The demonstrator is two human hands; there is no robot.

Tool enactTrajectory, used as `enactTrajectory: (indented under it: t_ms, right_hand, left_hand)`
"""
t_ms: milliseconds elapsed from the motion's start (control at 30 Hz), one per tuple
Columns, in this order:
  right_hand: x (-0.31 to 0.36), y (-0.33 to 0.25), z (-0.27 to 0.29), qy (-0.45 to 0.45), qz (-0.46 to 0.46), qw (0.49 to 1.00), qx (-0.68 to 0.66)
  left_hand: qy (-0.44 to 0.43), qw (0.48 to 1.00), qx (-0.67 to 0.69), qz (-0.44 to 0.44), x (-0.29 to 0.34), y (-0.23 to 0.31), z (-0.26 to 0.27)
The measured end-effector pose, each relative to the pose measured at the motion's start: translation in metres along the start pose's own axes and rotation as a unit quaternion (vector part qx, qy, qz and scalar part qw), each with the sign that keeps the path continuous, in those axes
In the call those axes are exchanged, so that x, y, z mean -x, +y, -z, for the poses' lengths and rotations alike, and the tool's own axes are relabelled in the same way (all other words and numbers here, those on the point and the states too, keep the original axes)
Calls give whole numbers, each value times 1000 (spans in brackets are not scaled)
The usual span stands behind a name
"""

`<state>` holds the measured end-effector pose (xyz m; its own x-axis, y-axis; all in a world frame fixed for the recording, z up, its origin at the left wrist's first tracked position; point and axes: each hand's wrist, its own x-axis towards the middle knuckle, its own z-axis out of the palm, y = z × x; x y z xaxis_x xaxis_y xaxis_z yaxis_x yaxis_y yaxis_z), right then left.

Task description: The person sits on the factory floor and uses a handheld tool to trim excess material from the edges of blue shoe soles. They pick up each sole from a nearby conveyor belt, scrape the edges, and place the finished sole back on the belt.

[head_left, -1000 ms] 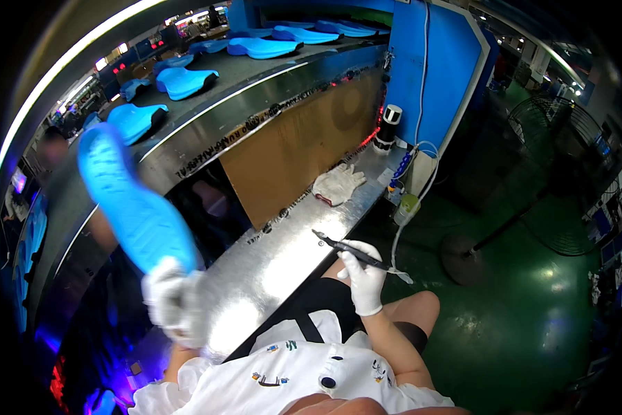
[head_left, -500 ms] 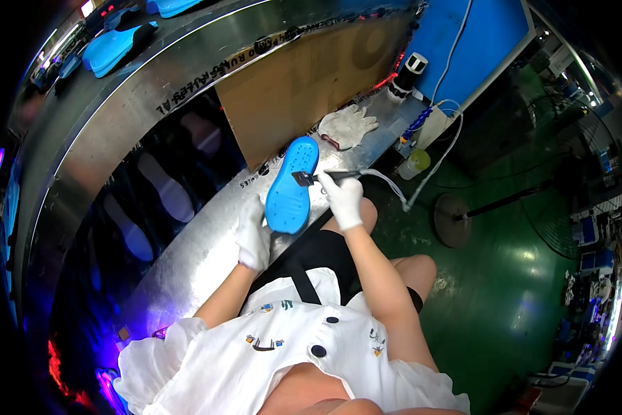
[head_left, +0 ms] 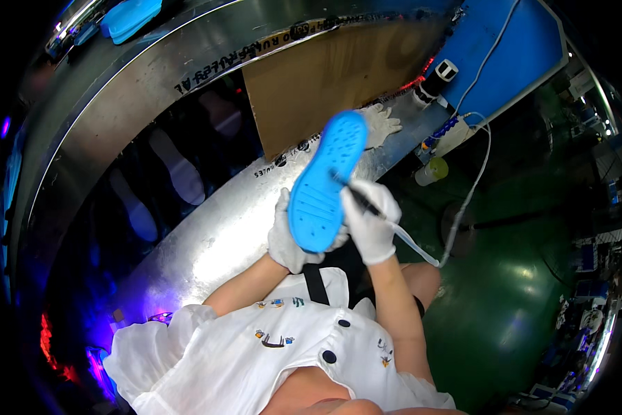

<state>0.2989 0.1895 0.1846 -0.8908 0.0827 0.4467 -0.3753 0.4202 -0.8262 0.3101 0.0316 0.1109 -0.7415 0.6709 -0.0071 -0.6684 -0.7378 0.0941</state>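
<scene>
A bright blue shoe sole [head_left: 324, 183] is held upright above the lap, tread side toward the camera. Its lower end is gripped by the gloved left hand [head_left: 290, 238], whose fingers are wrapped behind and under it. A thin dark pen-like tool [head_left: 356, 196], trailing a pale hose [head_left: 421, 252], is grasped by the gloved right hand [head_left: 369, 221]; the tip is touching the sole just beside its right edge, near the middle.

The step in hand appears to be work along the sole's surface or edge with the tool tip. The next move would seem to call for a steady left-hand grip while the tip is guided along the sole, the sole being turned as needed.

Beyond the hands lies a shiny metal bench [head_left: 207, 235], with a brown board [head_left: 325, 76] and a spare white glove [head_left: 380, 124] past the sole's top.
</scene>
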Motion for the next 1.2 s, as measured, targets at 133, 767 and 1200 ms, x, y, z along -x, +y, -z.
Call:
enactTrajectory:
  t_ms: [133,767,1200]
  right_hand:
    - [4,-33,5,-66,299,927,216]
    - [43,-66,11,-86,258,962,34]
    - [27,-34,14,44,108,993,-15]
  left_hand:
    - [100,955,-204,-192,-7,-28,-14]
    - [-152,988,-36,-15,-23,-3,-3]
    - [13,987,-65,-147,-18,10,-25]
